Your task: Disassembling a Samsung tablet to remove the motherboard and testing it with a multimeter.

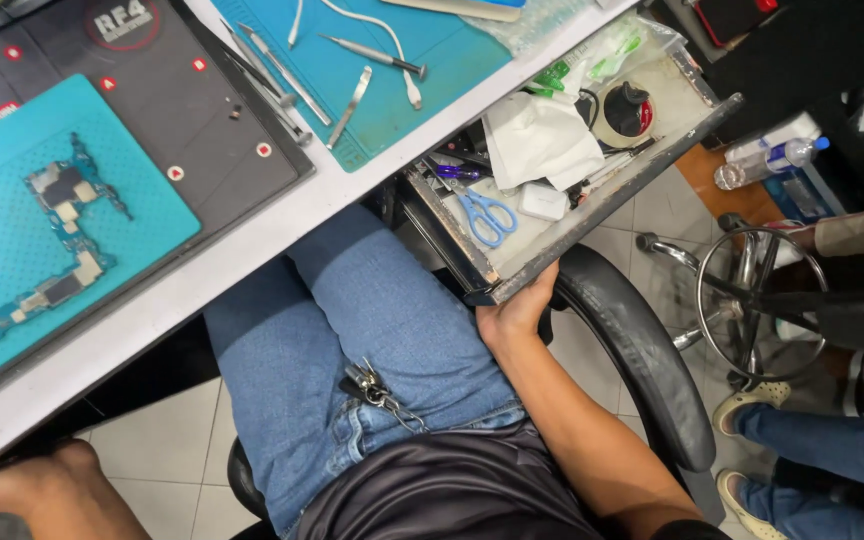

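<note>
My right hand (515,314) grips the lower front edge of an open, worn desk drawer (612,200) just above my right thigh. Inside the drawer lie blue-handled scissors (487,216), a small white box (544,201), a crumpled white cloth (538,140), a roll of tape (626,110) and a plastic bag with green bits. My left hand (47,485) is low at the bottom left, under the edge of the white table (252,240); its fingers are hidden. I sit in blue jeans with a bunch of keys (377,388) clipped at the waist.
On the table a teal mat carries a bare circuit board (62,230), next to a dark work mat and another teal mat with tweezers and metal pry tools (352,75). A black chair armrest (642,365), a chrome stool (752,290), a water bottle (772,160) and another person's feet (752,410) are on the right.
</note>
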